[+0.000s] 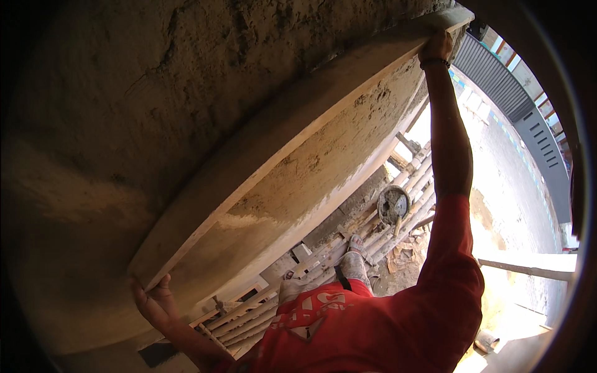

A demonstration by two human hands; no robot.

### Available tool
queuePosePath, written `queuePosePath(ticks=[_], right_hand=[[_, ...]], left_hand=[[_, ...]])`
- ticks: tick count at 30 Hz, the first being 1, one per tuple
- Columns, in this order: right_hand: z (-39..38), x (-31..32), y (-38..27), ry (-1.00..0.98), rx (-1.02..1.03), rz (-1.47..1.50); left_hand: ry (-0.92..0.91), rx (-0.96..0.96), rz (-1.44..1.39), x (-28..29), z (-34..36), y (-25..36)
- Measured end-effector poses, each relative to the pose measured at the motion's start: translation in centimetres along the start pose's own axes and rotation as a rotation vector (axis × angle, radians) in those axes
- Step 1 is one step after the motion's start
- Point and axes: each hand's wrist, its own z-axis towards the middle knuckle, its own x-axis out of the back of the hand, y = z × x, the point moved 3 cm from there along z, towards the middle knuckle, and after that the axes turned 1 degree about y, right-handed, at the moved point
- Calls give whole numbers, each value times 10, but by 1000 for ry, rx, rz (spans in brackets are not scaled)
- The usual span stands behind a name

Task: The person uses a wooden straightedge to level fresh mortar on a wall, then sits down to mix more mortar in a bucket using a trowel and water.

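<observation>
A long, flat straightedge board lies against a plastered wall, running slantwise from lower left to upper right. At its lower end, my left hand is closed around the board's edge, the thumb on the near side. High at the upper right, my right hand grips the other end with the arm stretched out. The plaster looks smooth and damp around the lower end. Rougher, pitted patches show above the board and beneath its upper half. Some of my right fingers are hidden behind the board.
Below me is a scaffold of bamboo poles, on which my feet stand. A round black pan with mortar in it rests on the poles. Farther right are a bright paved ground, a grey gate and a pole.
</observation>
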Motion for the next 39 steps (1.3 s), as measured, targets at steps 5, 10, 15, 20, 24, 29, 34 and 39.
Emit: queuePosePath(ticks=[5, 10, 15, 20, 24, 29, 34, 39], right_hand=[[-87, 69, 14, -83, -49, -63], [-258, 152, 45, -18, -666, -80], [-444, 186, 69, -13, -1167, -54], [-593, 180, 69, -74, -1568, -99], [-679, 147, 39, -247, -1765, -169], [-753, 151, 43, -797, -1983, -246], [-744, 115, 6, -1724, -1749, -232], [-694, 135, 98, -1837, -1450, -394]], left_hand=[[91, 43, -28, 54, -13, -17], [403, 5, -226, 122, -37, -17], [473, -292, -122, 140, -61, 15], [165, -331, -139, 123, -76, 19], [105, -520, -1, 134, -79, 23], [322, -573, -70, 168, -91, 71], [521, -821, 295, 193, -121, 144], [607, -868, 341, 236, -127, 187]])
